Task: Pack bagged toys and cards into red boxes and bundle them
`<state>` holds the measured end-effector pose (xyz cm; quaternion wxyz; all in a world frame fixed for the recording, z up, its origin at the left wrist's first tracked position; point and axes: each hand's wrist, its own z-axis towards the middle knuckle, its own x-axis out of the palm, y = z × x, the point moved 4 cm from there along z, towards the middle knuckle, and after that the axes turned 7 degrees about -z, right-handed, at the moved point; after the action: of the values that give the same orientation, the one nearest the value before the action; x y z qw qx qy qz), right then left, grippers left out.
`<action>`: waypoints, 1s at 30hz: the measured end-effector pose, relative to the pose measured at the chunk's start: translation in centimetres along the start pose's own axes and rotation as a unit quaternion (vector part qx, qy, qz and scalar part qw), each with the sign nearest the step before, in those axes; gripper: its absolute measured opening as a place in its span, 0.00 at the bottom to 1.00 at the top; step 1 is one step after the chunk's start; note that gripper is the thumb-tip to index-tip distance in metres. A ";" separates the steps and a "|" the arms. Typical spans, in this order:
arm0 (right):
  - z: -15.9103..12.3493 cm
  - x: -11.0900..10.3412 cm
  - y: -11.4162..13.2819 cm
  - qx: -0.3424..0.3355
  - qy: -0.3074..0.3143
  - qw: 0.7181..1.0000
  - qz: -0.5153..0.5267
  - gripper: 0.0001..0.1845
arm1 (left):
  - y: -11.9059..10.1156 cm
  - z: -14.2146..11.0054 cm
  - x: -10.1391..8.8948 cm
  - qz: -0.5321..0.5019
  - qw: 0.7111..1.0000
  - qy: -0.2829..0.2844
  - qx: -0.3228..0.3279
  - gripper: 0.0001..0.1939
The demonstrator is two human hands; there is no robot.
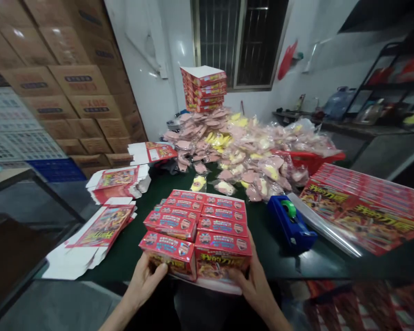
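Two columns of small red printed boxes stand in front of me at the near table edge, with a white cardboard edge showing beneath them. My left hand is closed on the front left red box, its thumb on the front face. That box sits slightly askew from the one beside it. My right hand grips the right side of the group, thumb across the face of the front right red box. Behind the boxes lie bagged pink and yellow pieces.
Flattened red cartons lie left. A blue tape dispenser, a clear plastic roll and stacked red packs are on the right. Behind are a heap of bagged pieces, a box stack and brown cartons.
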<state>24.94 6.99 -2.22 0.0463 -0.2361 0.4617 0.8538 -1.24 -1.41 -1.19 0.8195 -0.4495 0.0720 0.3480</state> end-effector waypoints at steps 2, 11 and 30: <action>-0.5 -0.9 0.0 0.051 -0.030 0.998 -0.011 0.49 | -1.3 0.6 -1.0 -0.001 1.000 -0.027 -0.007 0.39; 2.5 -3.3 9.6 -0.182 -0.010 0.930 -0.319 0.45 | -9.2 6.3 -1.9 0.259 0.919 0.201 0.220 0.42; -3.3 0.5 -1.4 0.184 -0.086 0.974 -0.101 0.19 | -1.0 0.2 -0.2 -0.249 0.941 0.126 -0.192 0.27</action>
<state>26.16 5.01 -5.04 0.2143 -0.1947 0.5792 0.7621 -0.82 -1.70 -0.32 0.7623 -0.6421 -0.0076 0.0805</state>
